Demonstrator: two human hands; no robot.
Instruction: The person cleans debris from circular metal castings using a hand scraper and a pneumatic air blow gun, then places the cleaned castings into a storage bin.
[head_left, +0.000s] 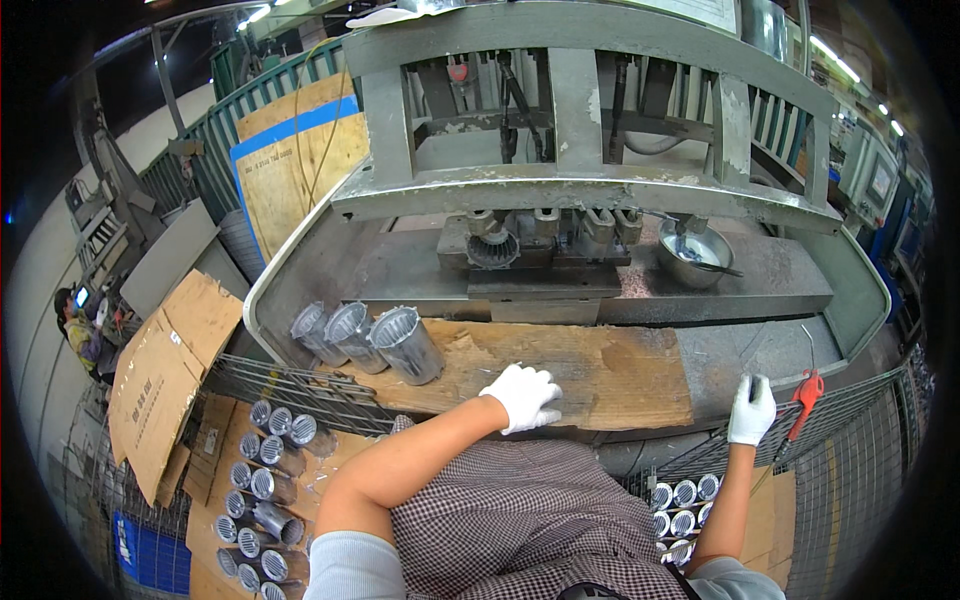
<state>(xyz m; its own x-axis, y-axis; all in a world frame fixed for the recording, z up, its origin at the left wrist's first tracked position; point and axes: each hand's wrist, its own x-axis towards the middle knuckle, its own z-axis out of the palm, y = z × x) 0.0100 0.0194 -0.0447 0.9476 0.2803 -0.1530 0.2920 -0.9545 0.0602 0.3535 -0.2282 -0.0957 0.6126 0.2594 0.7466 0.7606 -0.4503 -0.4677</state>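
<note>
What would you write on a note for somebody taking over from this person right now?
Left hand: white glove, resting flat and open on the wooden board, holding nothing.
Right hand: white glove, gripping the top edge of the wire basket on the right, beside a red-handled tool.
Parts: three ribbed metal cylinders lie side by side on the board's left end. More stand in rows in the crate lower left, and more in the right-hand basket.
Machine: one cylinder sits in the press fixture; a metal bowl stands to its right.
Left to do: the three cylinders on the board are untouched.
</note>
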